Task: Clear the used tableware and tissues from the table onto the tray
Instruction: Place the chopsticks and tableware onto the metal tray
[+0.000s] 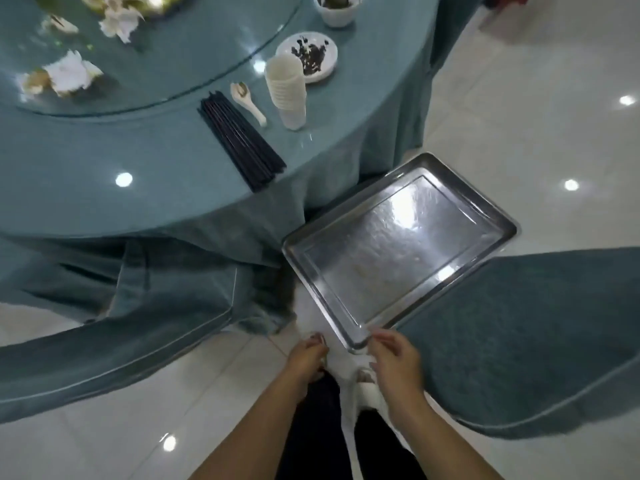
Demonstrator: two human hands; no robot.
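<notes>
Resting on the seat of a teal-covered chair [536,341] to the right of the table, the steel tray [398,251] lies flat and bare, its left part jutting past the seat over the floor. The right hand [394,358] is at the tray's near corner with its fingertips [378,338] bent against or just beside the rim; whether they pinch it cannot be told. The left hand [308,355] hangs just left of that corner, apart from the tray, with fingers loosely curled and nothing seen in it. Up on the round table [156,188], which is draped in teal cloth, a bundle of black chopsticks [240,140] lies near the edge, one end reaching the rim. Just beside it is a white spoon [247,102], then a leaning stack of white cups [286,91]. Behind the stack sits a small plate [308,58] with dark scraps, and farther back a white bowl [337,12], cut by the frame's top. Crumpled tissues [67,74] lie on the glass turntable [194,53], with more of them toward the top edge. A second covered chair [121,341] stands at the left, its seat tucked toward the table. Below the hands are dark trousers and a white shoe [367,389] on the pale tiled floor [519,98].
</notes>
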